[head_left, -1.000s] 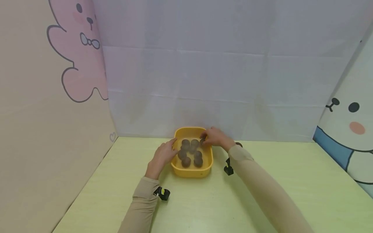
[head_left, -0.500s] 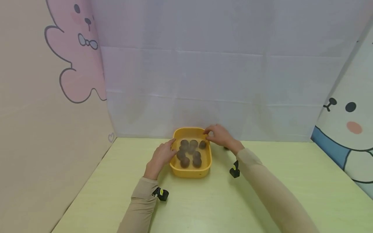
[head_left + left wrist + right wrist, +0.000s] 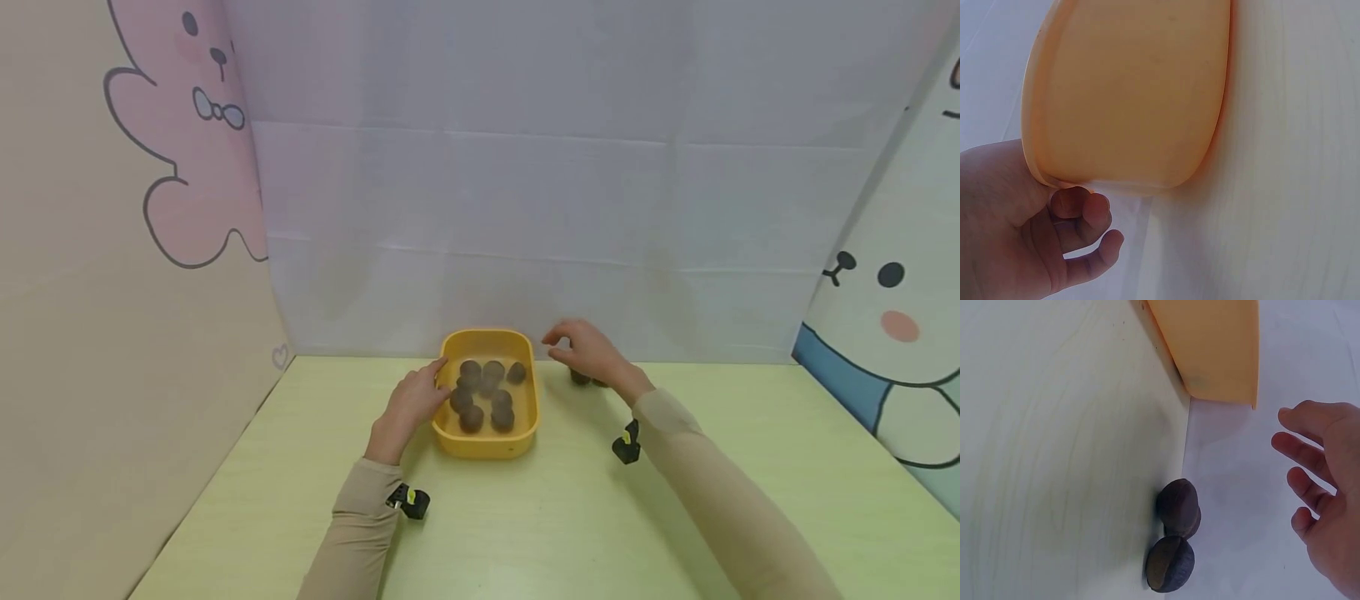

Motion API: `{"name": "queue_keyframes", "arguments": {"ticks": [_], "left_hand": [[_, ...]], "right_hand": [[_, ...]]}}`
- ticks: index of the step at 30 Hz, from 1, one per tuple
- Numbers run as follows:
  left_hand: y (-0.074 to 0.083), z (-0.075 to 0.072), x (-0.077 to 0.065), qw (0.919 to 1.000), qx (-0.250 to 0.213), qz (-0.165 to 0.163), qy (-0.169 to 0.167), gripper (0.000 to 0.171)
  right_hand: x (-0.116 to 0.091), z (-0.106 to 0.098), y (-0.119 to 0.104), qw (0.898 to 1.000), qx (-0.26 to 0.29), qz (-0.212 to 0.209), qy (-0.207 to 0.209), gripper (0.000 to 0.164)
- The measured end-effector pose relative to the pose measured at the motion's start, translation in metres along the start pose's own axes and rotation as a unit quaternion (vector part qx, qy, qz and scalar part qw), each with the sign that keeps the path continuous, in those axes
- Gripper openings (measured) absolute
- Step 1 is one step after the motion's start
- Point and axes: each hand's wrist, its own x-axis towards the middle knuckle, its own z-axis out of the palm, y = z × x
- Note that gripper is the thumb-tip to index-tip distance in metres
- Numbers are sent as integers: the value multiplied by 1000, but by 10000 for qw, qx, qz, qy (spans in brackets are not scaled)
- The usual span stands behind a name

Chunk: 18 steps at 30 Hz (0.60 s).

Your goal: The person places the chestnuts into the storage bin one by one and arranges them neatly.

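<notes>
A yellow plastic tub [image 3: 486,448] stands at the back of the table with several dark brown, round, nut-like things [image 3: 472,418] inside. My left hand [image 3: 409,403] holds its left side, thumb over the rim and fingers curled outside; the left wrist view shows the fingers [image 3: 1094,215] by the tub's wall [image 3: 1129,94]. To the right of the tub, my right hand [image 3: 588,350] hovers, fingers loosely bent and holding nothing. Under it lie more dark round things [image 3: 580,377], partly hidden by the hand; the right wrist view shows a seam on the nearest one [image 3: 1170,564].
A pale yellow-green table [image 3: 510,525] carries everything. Behind the tub, a white cloth [image 3: 480,183] hangs down to the table. Side walls bear a pink cartoon figure [image 3: 206,192] and a white cartoon bear [image 3: 892,308]. Small black wrist cameras [image 3: 626,442] stick out from the sleeves.
My right hand has let go of a dark round thing in the tub's back right corner and moved right, out past the rim. The left hand keeps its hold on the tub.
</notes>
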Motion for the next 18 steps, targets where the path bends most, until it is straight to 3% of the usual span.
{"name": "queue_keyframes", "arguments": {"ticks": [7,18], "left_hand": [[0,0,1,10000,-29,27,6,59],[1,0,0,10000,-6,-26,-6,58]], "right_hand": [[-16,-1,12,9997,43,202,-123,27],[-33,2,32,9996,4,183,-231,27]]}}
